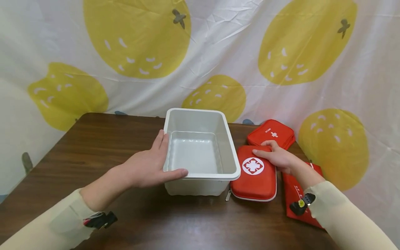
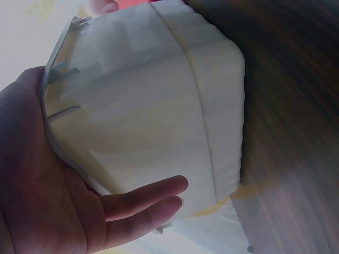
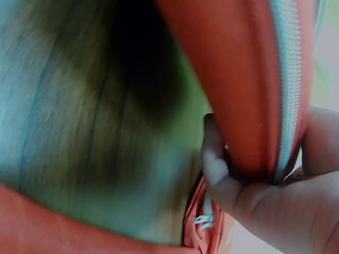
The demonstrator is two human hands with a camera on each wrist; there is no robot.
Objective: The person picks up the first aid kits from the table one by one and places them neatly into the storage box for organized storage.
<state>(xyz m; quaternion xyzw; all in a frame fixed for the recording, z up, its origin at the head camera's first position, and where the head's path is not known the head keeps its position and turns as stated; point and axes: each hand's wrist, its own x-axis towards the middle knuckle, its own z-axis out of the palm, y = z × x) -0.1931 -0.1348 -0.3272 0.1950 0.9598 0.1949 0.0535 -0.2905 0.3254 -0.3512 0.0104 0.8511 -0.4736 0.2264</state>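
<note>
In the head view my left hand (image 1: 147,168) lies against the left side of a light grey plastic bin (image 1: 232,152), its thumb stretched over the front rim. The left wrist view shows straight fingers (image 2: 145,198) touching the bin's outer wall (image 2: 143,121). On the bin's right, my right hand (image 1: 278,156) grips the far right corner of a red first-aid case (image 1: 250,185) with a white cross emblem, thumb on top. Fingers (image 3: 214,164) curl under the case's zipped edge (image 3: 288,90) in the right wrist view. Bare bottom shows inside the bin.
A smaller red first-aid pouch (image 1: 270,132) lies behind the case. Another red pouch (image 1: 298,194) sits at the right, partly hidden under my right forearm. The dark wooden table (image 1: 103,149) ends at a lemon-print cloth (image 1: 215,52) hanging behind.
</note>
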